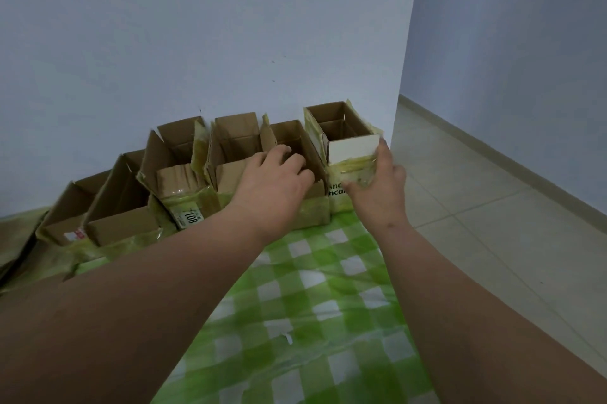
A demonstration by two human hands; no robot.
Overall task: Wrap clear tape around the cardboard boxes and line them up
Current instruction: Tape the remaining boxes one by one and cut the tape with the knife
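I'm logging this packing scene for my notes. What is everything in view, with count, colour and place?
cardboard boxes: five or six, brown, open-topped, wrapped in yellowish clear tape, in a row along the wall; the leftmost ones overlap, so the count is uncertain
rightmost box: one, brown with a white front panel, at the row's right end
label: one, white, printed 108, on the front of a middle box
checked cloth: one, green and white, on the floor under and before the boxes
wall: pale blue-grey, behind the row
tiled floor: beige, at right
left hand: fingers curled over a middle box's front edge
right hand: grips the rightmost box's taped front
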